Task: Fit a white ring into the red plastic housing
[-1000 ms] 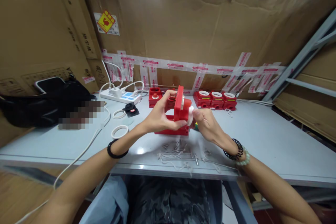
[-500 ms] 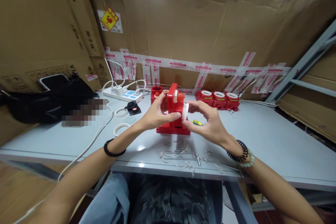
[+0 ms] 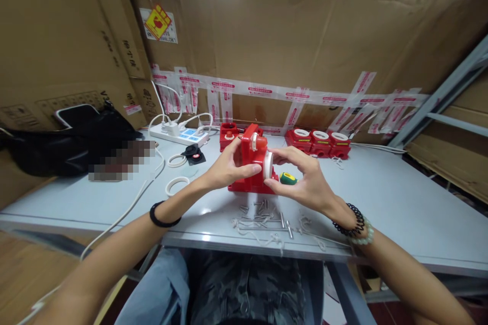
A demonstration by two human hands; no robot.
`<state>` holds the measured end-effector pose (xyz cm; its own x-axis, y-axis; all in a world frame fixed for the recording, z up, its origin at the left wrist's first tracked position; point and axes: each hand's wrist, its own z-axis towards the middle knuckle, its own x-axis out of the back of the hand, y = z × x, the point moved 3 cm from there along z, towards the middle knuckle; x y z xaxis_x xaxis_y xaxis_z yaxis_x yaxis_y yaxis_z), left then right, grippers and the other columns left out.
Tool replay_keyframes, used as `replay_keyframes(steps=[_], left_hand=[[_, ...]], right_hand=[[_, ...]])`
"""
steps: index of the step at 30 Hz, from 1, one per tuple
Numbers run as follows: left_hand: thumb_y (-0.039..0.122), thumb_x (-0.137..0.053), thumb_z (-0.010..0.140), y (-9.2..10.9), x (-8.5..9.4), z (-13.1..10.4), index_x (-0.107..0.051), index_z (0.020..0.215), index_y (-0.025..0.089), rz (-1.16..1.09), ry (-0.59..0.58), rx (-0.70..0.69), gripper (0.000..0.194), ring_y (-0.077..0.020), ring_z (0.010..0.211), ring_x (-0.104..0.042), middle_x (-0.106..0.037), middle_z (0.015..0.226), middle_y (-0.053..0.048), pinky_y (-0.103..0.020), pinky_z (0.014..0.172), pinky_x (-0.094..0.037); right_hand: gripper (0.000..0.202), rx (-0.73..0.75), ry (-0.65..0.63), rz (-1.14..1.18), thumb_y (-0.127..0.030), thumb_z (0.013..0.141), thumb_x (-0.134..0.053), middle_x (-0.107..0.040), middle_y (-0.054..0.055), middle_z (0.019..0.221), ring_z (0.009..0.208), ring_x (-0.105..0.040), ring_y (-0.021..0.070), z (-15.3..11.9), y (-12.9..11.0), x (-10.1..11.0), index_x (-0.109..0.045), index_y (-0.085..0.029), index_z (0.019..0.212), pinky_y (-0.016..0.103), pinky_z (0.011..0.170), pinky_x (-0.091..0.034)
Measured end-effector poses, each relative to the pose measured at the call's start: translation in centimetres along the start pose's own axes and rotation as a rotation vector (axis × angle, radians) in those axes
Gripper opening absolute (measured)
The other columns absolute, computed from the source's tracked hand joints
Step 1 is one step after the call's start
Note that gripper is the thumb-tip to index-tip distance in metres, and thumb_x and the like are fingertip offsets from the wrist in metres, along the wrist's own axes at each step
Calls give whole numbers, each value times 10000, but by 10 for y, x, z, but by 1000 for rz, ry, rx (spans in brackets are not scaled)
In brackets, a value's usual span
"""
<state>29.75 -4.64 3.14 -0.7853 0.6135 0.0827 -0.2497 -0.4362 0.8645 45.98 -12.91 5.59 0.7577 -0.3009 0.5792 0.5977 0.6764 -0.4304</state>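
Observation:
My left hand [image 3: 227, 166] grips a red box-shaped housing [image 3: 249, 155] from its left side, thumb across the front. The housing is held on edge above other red parts on the table, and an orange-red knob with a white collar [image 3: 259, 142] sticks out of its right face. Below that knob, a white ring [image 3: 268, 165] sits against the same face. My right hand [image 3: 301, 172] has thumb and fingers closed around the ring's edge. A green and yellow handle [image 3: 288, 179] lies just behind my right hand, partly hidden by it.
Metal screws and T-shaped rods with white string [image 3: 263, 223] lie near the front edge. Three red units with white rings [image 3: 320, 143] stand at the back right. White rings [image 3: 177, 185], a power strip [image 3: 179, 134] and a black bag [image 3: 72, 144] are to the left.
The red housing has turned slightly, showing more of its right face and the white ring. Both hands stay on the same parts, and the green and yellow handle shows more.

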Motion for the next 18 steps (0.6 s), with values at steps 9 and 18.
replay_keyframes(steps=[9, 18], left_hand=[[418, -778, 644, -5, -1, 0, -539, 1115, 154, -20, -7, 20, 590, -289, 1085, -590, -613, 1192, -132, -455, 952, -452], [438, -791, 611, -8, 0, 1, -566, 1056, 163, -31, 7, 25, 570, -280, 1038, -610, -642, 1125, -116, -472, 941, -456]], right_hand=[[486, 7, 0, -14, -276, 695, -728, -654, 61, 974, 845, -610, 173, 0, 3, -1, -603, -194, 1157, 357, 771, -530], [503, -6, -12, 27, -269, 711, -718, -658, 76, 1032, 892, -621, 181, -1, 5, -1, -599, -199, 1194, 366, 791, -543]])
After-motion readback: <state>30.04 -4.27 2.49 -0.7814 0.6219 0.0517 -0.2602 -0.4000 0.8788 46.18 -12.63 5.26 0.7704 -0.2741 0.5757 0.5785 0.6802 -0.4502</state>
